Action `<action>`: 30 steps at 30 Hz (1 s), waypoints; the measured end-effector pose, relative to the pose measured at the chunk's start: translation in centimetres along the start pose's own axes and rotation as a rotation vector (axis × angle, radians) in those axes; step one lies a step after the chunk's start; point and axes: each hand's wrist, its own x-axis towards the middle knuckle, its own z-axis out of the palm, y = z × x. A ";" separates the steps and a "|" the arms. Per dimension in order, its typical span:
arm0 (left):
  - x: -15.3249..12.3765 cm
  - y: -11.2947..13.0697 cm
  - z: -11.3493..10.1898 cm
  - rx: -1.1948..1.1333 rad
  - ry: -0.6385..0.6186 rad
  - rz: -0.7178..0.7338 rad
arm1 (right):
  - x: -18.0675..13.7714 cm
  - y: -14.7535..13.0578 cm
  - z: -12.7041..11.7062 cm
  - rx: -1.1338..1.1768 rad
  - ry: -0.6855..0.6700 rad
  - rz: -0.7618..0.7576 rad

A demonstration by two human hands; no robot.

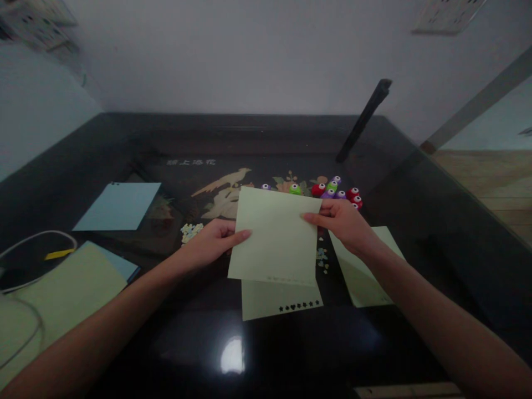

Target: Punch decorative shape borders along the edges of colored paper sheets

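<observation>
- A pale sheet (274,238) is in the middle, raised at a tilt above the dark table (187,343).
- The left hand (216,239) has thumb and fingers pressed together on its left edge; the right hand (343,219) pinches it near the far right corner. Holding from opposite sides probably keeps the paper flat and steady.
- Both thumbs lie on the front and the fingers go behind, so most of the paper face stays uncovered.
- Just below, a lower sheet (261,302) shows a row of dark stars and a heart (293,307) along its near edge. They seem to be holes, dark because the table appears through them. The raised paper has a similar row, but faint.
- The punches (318,190), with eye-like tops, are grouped on the far side, perhaps to leave the near space for paper.
- Small cut-outs (191,231) are gathered in a pile beside the left hand.
- A blue sheet (118,206) lies at left, and a right sheet (361,282) rests partly under the right forearm, both apart from the middle.
</observation>
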 end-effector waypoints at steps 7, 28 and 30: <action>0.0 0.2 0.2 0.049 -0.011 0.064 | 0.1 0.2 -0.5 -0.128 -0.058 -0.035; 0.7 -2.0 0.9 0.669 0.376 0.164 | -0.1 2.3 1.0 -0.837 -0.032 -0.421; 0.8 -2.1 0.9 0.707 0.374 0.149 | 0.0 2.5 1.0 -0.839 -0.012 -0.472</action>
